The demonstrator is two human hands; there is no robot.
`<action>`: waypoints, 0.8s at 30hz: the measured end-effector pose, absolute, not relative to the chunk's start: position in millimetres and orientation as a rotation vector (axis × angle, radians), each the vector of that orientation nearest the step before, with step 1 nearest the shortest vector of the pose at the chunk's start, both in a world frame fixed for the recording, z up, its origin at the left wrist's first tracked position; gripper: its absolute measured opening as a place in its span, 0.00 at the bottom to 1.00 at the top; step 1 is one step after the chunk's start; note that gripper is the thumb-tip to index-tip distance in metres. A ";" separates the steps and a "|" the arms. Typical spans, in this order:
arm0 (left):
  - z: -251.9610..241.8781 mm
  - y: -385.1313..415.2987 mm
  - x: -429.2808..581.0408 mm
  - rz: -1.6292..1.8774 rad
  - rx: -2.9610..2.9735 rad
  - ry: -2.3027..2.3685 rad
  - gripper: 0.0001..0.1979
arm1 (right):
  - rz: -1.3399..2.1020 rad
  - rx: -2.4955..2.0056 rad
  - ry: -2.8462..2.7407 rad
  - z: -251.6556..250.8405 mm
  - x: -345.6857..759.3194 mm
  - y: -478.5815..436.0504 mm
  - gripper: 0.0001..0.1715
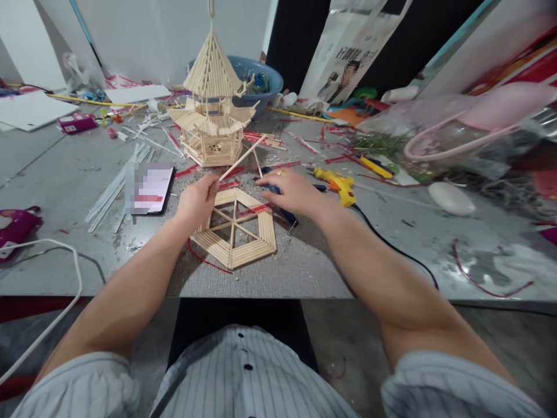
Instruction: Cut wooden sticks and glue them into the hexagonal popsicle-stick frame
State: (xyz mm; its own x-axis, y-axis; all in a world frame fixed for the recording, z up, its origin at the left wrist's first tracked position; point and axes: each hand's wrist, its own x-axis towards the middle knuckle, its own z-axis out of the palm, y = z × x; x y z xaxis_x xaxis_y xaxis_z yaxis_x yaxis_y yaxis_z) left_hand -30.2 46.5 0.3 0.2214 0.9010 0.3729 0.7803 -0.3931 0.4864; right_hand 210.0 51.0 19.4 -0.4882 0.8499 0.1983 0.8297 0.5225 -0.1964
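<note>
My left hand (198,200) pinches a thin wooden stick (243,157) that slants up to the right, above a flat hexagonal frame of wooden sticks (237,232) lying on the grey table (65,191). My right hand (290,191) rests palm down just beyond the frame's far right corner, fingers curled over a dark blue tool (285,212) whose end sticks out below the hand. A tall pagoda model of wooden sticks (212,110) stands behind the frame.
A yellow glue gun (339,184) with a black cord lies right of my right hand. A phone (150,188) lies left of my left hand. Loose sticks, red strips, a blue bowl (256,78), a pink-rimmed plastic bag (448,133) and a white cable (52,249) crowd the table.
</note>
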 end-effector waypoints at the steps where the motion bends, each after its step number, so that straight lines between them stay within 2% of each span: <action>1: 0.7 45.8 -29.8 0.897 2.310 1.631 0.17 | 0.135 -1.401 -2.553 20.0 212.8 43.6 0.20; 4: 1.1 44.0 -28.2 0.859 2.329 1.675 0.17 | 0.099 -1.486 -2.681 18.7 215.8 31.3 0.21; 13: -0.2 43.0 -28.2 0.870 2.316 1.669 0.17 | -0.024 -1.622 -2.698 23.4 214.2 48.2 0.13; 18: 2.0 41.6 -28.7 0.892 2.330 1.730 0.17 | -0.095 -1.834 -2.213 47.8 224.4 86.9 0.07; 21: 2.0 42.9 -29.6 0.932 2.302 1.744 0.15 | -0.174 -1.955 -1.972 54.8 223.3 115.7 0.08; 24: 1.9 45.1 -29.8 1.040 2.196 1.676 0.11 | -0.064 -1.858 -1.882 47.2 216.7 127.7 0.11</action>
State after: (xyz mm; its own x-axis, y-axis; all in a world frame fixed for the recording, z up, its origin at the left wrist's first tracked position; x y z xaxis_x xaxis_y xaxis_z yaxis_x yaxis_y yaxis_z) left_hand -29.8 45.1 1.9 0.1152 0.9037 0.4125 0.7709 -0.3432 0.5366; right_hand 216.7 127.7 47.2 0.0478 0.9276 0.3706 0.9504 0.0719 -0.3025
